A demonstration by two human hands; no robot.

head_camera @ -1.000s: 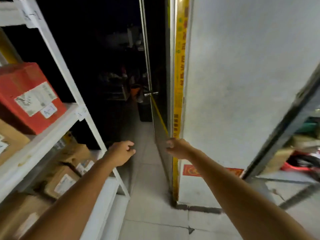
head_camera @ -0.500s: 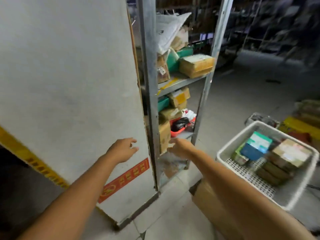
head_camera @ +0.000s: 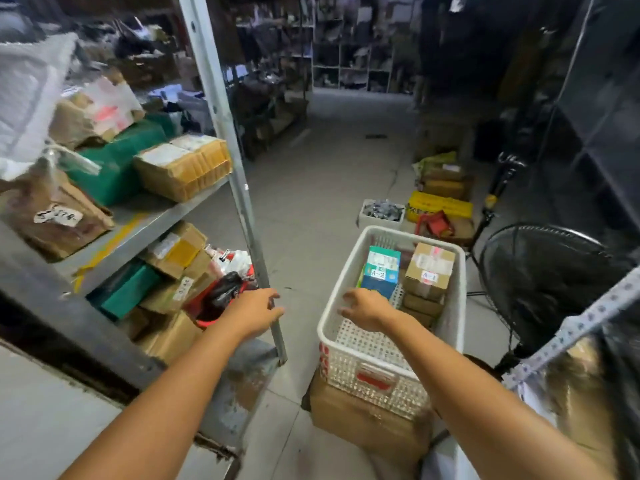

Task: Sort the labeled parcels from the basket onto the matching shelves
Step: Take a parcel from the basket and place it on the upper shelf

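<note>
Head view: I see both hands held out between shelf and basket.
The grey shelf rack point(head_camera: 242, 202) stands left, stacked with boxes. The white basket point(head_camera: 346, 362) sits right on a cardboard box point(head_camera: 363, 420), with the A-2 parcel point(head_camera: 381, 271) and the A-1 parcel point(head_camera: 429, 268) at its far end. My left hand point(head_camera: 252, 315) hovers by the rack post and my right hand point(head_camera: 363, 310) over the basket, each grip loose and holding nothing.

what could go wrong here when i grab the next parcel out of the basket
1. The basket sits on a cardboard box; pressing its rim with the right hand might tip it.
2. The blue box marked A-2 and the brown parcel marked A-1 stand side by side, so a quick grab could mix them up.
3. The fan stands close beside the basket; an elbow might knock it.
</note>
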